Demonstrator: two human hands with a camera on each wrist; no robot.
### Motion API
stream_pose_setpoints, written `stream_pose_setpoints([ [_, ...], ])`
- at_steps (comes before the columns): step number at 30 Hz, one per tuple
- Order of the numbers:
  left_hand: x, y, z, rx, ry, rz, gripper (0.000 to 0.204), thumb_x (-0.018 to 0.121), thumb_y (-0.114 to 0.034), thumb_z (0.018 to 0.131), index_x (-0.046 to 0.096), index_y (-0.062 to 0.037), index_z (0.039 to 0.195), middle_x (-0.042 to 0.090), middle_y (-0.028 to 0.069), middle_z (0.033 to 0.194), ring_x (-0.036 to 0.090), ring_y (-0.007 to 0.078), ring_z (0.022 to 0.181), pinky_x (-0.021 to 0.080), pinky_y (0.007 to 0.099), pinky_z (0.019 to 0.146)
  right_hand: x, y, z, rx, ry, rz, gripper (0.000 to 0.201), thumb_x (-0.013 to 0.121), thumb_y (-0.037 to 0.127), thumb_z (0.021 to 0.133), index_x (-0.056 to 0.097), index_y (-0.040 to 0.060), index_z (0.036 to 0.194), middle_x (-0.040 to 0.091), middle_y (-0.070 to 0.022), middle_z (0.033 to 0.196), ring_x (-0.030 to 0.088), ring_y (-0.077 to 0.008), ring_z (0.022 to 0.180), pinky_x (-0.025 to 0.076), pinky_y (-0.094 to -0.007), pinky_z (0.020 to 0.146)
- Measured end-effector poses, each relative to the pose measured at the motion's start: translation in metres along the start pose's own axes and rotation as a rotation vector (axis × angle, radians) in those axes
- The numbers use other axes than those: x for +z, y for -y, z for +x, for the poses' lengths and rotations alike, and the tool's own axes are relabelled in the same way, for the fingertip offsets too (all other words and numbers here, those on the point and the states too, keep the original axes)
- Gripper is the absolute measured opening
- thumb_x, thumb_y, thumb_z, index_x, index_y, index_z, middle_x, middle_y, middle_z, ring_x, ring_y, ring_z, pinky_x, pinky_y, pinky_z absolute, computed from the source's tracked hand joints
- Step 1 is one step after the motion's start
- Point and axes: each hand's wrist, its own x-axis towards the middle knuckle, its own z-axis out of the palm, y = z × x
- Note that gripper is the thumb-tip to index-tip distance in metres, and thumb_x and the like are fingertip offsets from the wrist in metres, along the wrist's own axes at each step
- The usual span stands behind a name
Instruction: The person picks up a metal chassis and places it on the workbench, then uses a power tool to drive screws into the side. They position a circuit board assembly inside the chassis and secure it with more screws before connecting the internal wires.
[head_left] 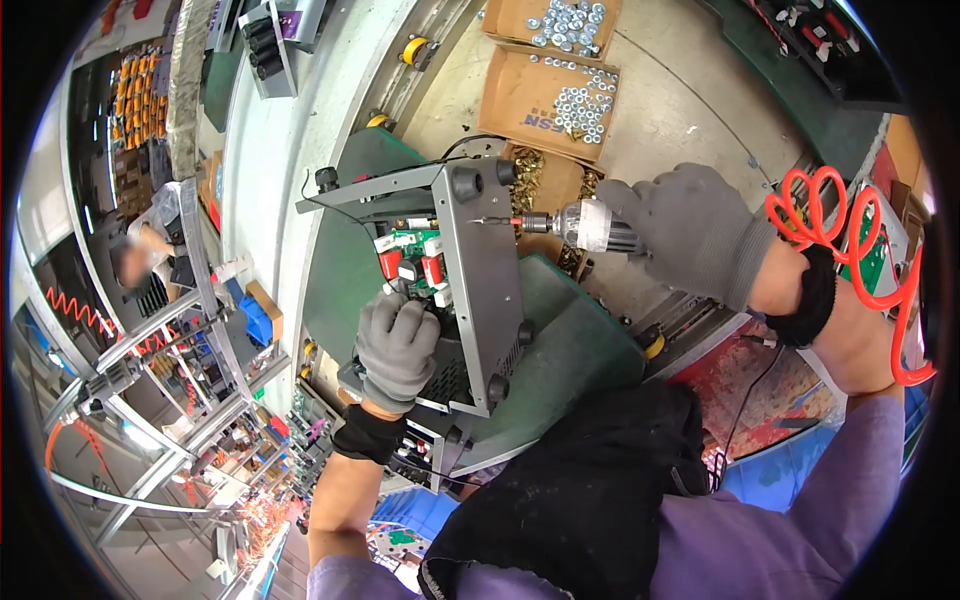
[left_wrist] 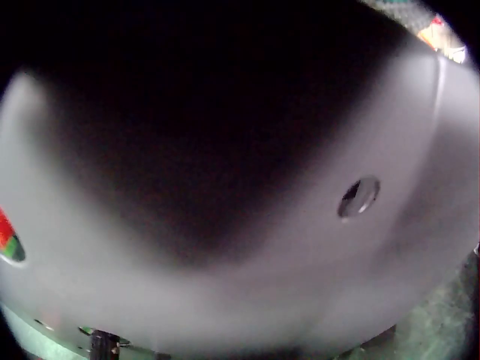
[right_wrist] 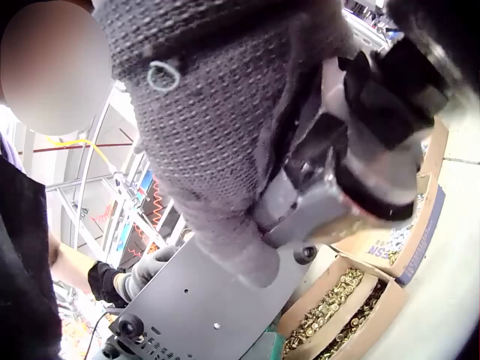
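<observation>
A grey metal chassis [head_left: 480, 290] stands on its side on a green mat [head_left: 570, 350], with circuit boards [head_left: 410, 260] showing inside. My left hand [head_left: 397, 345], in a grey glove, grips the chassis's near edge. My right hand [head_left: 695, 232], also gloved, grips a silver pneumatic screwdriver [head_left: 590, 226] whose bit touches the chassis's flat panel. In the right wrist view the glove [right_wrist: 217, 142] and the screwdriver [right_wrist: 375, 157] fill the frame above the grey panel [right_wrist: 195, 307]. The left wrist view shows only a blurred grey panel with a hole [left_wrist: 358, 197].
Cardboard boxes of silver nuts [head_left: 560, 95] and brass screws [head_left: 540, 180] lie beyond the chassis. A red coiled air hose [head_left: 860, 260] hangs by my right forearm. Another person [head_left: 140, 255] works at the far left beside metal racks [head_left: 170, 360]. A black cloth [head_left: 580, 490] covers my lap.
</observation>
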Motion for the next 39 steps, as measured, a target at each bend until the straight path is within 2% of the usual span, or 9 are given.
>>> stream_pose_setpoints([
  [12, -0.008, -0.002, -0.003, -0.037, 0.004, -0.02, 0.032, 0.066, -0.008, 0.053, 0.061, -0.0098, 0.084, 0.057, 0.004, 0.093, 0.057, 0.0278, 0.093, 0.047, 0.0441, 0.08, 0.0, 0.005, 0.009, -0.015, -0.138, -0.146, 0.026, 0.059, 0.013, 0.079, 0.054, 0.0101, 0.104, 0.063, -0.0046, 0.076, 0.064, -0.0219, 0.071, 0.045, -0.0356, 0.069],
  [19, -0.053, -0.01, -0.008, -0.211, -0.005, -0.004, 0.029, 0.074, -0.025, 0.073, 0.065, -0.0094, 0.096, 0.057, 0.0095, 0.1, 0.056, 0.0323, 0.1, 0.044, 0.0491, 0.093, 0.006, 0.007, 0.012, -0.04, -0.212, -0.258, 0.024, 0.059, 0.013, 0.079, 0.055, 0.0116, 0.103, 0.063, -0.0045, 0.077, 0.063, -0.0222, 0.071, 0.045, -0.0359, 0.069],
  [27, -0.087, -0.014, -0.139, -0.748, -0.199, -0.056, 0.036, 0.072, -0.029, 0.082, 0.064, -0.006, 0.109, 0.059, 0.0155, 0.107, 0.058, 0.0351, 0.098, 0.047, 0.0398, 0.086, 0.0, 0.021, 0.01, -0.03, -0.243, -0.182, 0.044, 0.075, 0.024, 0.072, 0.055, 0.012, 0.109, 0.065, -0.01, 0.08, 0.064, -0.0311, 0.075, 0.047, -0.0402, 0.07],
  [29, -0.09, -0.011, -0.186, -0.908, -0.193, -0.115, 0.042, 0.07, -0.031, 0.085, 0.061, -0.0034, 0.114, 0.059, 0.018, 0.107, 0.058, 0.0359, 0.099, 0.046, 0.0402, 0.087, -0.009, 0.038, -0.007, 0.192, -0.035, -0.13, 0.057, 0.082, 0.028, 0.067, 0.053, 0.013, 0.114, 0.065, -0.0142, 0.081, 0.063, -0.0377, 0.079, 0.048, -0.0464, 0.069],
  [32, -0.059, -0.002, -0.299, -1.209, -0.249, -0.254, 0.045, 0.072, -0.027, 0.083, 0.059, -0.0024, 0.118, 0.059, 0.017, 0.109, 0.058, 0.0332, 0.105, 0.046, 0.0392, 0.091, 0.028, 0.053, -0.068, 0.425, -0.001, -0.062, 0.052, 0.079, 0.029, 0.071, 0.053, 0.0122, 0.112, 0.065, -0.019, 0.081, 0.064, -0.0417, 0.076, 0.048, -0.0496, 0.06],
  [34, -0.039, 0.001, -0.342, -1.369, -0.098, -0.229, 0.049, 0.072, -0.027, 0.082, 0.058, -0.0034, 0.123, 0.061, 0.0155, 0.112, 0.06, 0.0306, 0.104, 0.047, 0.0368, 0.092, 0.071, 0.065, -0.115, 0.386, -0.116, 0.042, 0.045, 0.075, 0.022, 0.075, 0.052, 0.009, 0.112, 0.065, -0.0191, 0.079, 0.064, -0.0409, 0.071, 0.051, -0.0452, 0.06],
  [35, -0.022, 0.006, -0.365, -1.411, -0.058, -0.372, 0.052, 0.073, -0.032, 0.082, 0.057, -0.0042, 0.123, 0.061, 0.0155, 0.113, 0.062, 0.0294, 0.1, 0.048, 0.0366, 0.09, 0.089, 0.082, -0.131, 0.333, -0.254, 0.098, 0.042, 0.075, 0.02, 0.075, 0.05, 0.0098, 0.109, 0.065, -0.0183, 0.08, 0.064, -0.0418, 0.074, 0.051, -0.0468, 0.061],
  [36, -0.022, 0.004, -0.36, -1.493, -0.105, -0.722, 0.054, 0.072, -0.038, 0.083, 0.058, -0.0045, 0.123, 0.062, 0.0163, 0.114, 0.063, 0.0287, 0.098, 0.049, 0.0376, 0.088, 0.106, 0.085, -0.149, 0.591, -0.044, 0.224, 0.044, 0.074, 0.017, 0.076, 0.05, 0.0086, 0.111, 0.065, -0.0192, 0.084, 0.063, -0.0424, 0.078, 0.051, -0.0458, 0.064],
  [39, 0.023, 0.033, -0.399, -1.233, 0.027, -0.781, 0.055, 0.071, -0.04, 0.085, 0.056, -0.0048, 0.125, 0.062, 0.0168, 0.115, 0.063, 0.0298, 0.1, 0.049, 0.039, 0.086, 0.163, 0.084, -0.2, 0.58, -0.223, 0.053, 0.051, 0.072, 0.017, 0.078, 0.048, 0.0058, 0.121, 0.064, -0.0204, 0.098, 0.063, -0.0401, 0.09, 0.051, -0.0439, 0.073],
])
